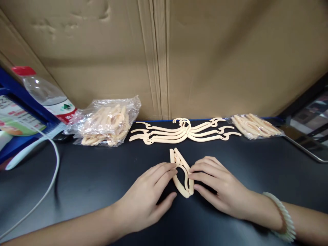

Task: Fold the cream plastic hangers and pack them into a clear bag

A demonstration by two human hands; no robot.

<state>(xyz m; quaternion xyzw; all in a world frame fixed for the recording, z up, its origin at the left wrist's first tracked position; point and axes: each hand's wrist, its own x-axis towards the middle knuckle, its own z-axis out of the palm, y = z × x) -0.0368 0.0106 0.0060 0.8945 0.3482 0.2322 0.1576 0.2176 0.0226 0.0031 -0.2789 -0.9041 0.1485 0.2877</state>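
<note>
Cream plastic folded hanger (182, 172) lies flat on the black tabletop (89, 177), centre front, squeezed between both hands. Left hand (148, 198): fingers mostly straight, tips pressing the hanger's left edge, thumb spread out below near its lower end. No closed grip. Right hand (217, 188): fingers lightly bent, tips against the hanger's right edge, palm down on the tabletop, thumb hidden. A pale beaded bracelet (282, 218) sits on the right wrist.

Just behind the folded one, apart from it, is a stack of unfolded hangers (184, 131), arms spread left and right, hooks together in the middle. Far left of that is a crumpled clear bag (105, 123) full of the same hangers. Far right, a smaller flat bag (256, 126) holds a few more.

A cardboard wall (164, 51) runs along the back edge. At left a clear bottle (46, 94) with a red cap leans on a blue bin (20, 92). A white cable (51, 177) loops across the tabletop's left side, well apart from the hands.
</note>
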